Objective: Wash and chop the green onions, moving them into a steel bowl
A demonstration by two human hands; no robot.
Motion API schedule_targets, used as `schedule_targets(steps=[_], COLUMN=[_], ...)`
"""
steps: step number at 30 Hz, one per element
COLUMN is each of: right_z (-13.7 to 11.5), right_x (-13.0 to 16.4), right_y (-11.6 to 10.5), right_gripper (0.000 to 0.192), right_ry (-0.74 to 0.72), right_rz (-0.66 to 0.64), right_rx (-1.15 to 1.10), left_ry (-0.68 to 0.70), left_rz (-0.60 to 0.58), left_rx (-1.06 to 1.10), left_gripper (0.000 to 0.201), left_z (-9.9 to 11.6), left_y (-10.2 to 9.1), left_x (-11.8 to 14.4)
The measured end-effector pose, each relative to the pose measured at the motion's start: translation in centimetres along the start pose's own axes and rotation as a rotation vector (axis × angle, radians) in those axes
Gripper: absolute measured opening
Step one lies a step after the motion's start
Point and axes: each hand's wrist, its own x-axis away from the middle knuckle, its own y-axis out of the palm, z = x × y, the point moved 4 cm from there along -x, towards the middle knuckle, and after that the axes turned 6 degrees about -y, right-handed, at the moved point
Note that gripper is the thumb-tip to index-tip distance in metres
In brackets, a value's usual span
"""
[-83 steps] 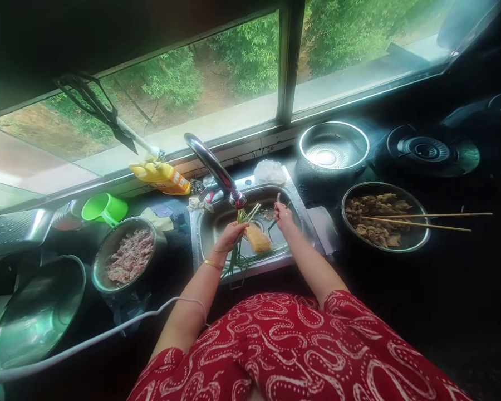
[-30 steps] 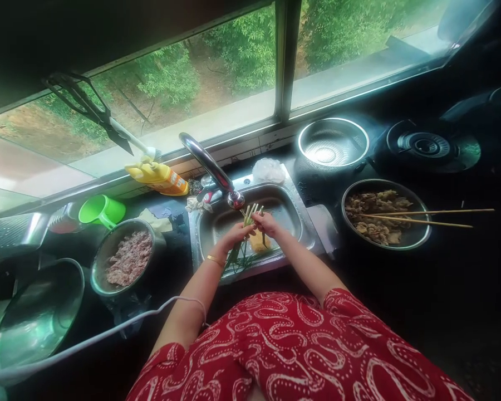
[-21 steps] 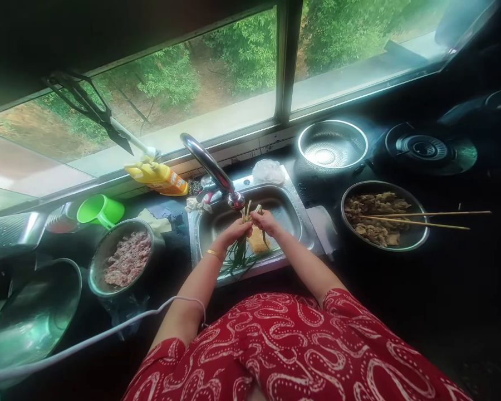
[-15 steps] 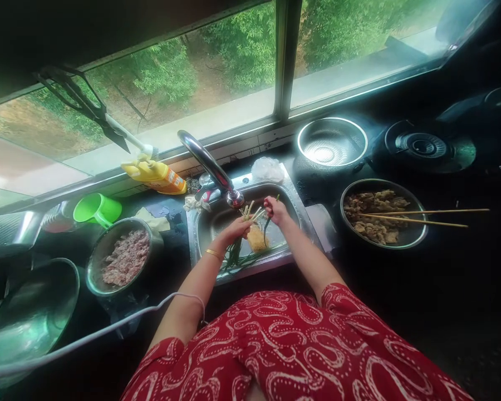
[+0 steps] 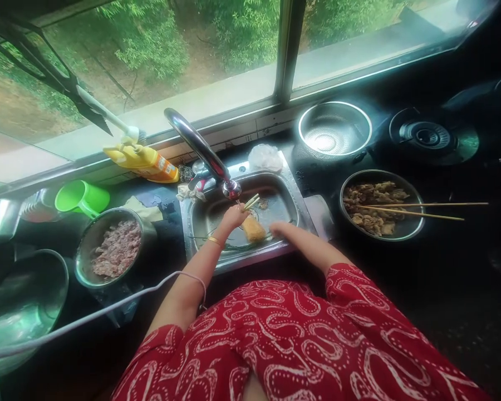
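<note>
My left hand grips a bunch of green onions by their pale root ends, just under the faucet spout, over the steel sink. Thin green leaves trail along the sink's front wall. A yellow sponge lies in the basin between my hands. My right hand sits low in the sink to the right of the sponge, fingers down; what it grips, if anything, is hidden.
A bowl of minced meat stands left of the sink, with a big steel basin and a green cup farther left. To the right are a bowl of cooked meat with chopsticks, a steel colander and a gas burner. A yellow bottle lies on the sill.
My right hand left the onion bunch and dropped to the sink floor at the right. My left hand kept the bunch under the spout. The camera tilted down.
</note>
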Motion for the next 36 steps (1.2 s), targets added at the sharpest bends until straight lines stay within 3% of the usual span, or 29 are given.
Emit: schedule_targets(steps=[3, 6, 10, 14, 19, 25, 28, 31, 36], right_z=[-1.5, -4.9, -10.0, -11.8, -11.5, -11.3, -11.2, -11.9, -12.6], right_x=[-0.3, -0.1, 0.5, 0.8, 0.2, -0.5, 0.0, 0.6, 0.5], right_y=[-2.1, -4.4, -7.2, -8.0, -7.6, -5.7, -3.8, -2.2, -1.0], right_gripper=[0.029, 0.025, 0.032, 0.034, 0.038, 0.048, 0.048, 0.042, 0.036], right_ry=[-0.061, -0.222, -0.405, -0.332, -0.198, -0.085, -0.075, -0.193, -0.290], right_rz=[-0.085, -0.163, 0.009, 0.047, 0.127, 0.333, 0.356, 0.291, 0.322], right_rx=[-0.033, -0.049, -0.125, -0.294, -0.630, -1.035, -1.181, -1.230, -1.028], left_ry=[-0.076, -0.105, -0.120, -0.104, -0.112, -0.157, -0.195, -0.222, -0.214], left_rz=[-0.080, -0.159, -0.190, -0.178, -0.142, -0.017, 0.025, 0.029, -0.131], left_rx=[0.113, 0.307, 0.481, 0.602, 0.683, 0.695, 0.698, 0.681, 0.681], left_gripper=[0.022, 0.020, 0.026, 0.035, 0.036, 0.032, 0.028, 0.025, 0.025], left_z=[-1.7, -2.4, -1.9, -1.1, -0.1, 0.8, 0.3, -0.3, -0.5], left_y=[0.9, 2.2, 2.9, 1.1, -0.9, -1.0, -1.2, -1.4, -0.9], left_x=[-0.1, -0.4, -0.6, 0.0, 0.7, 1.0, 1.3, 1.7, 2.4])
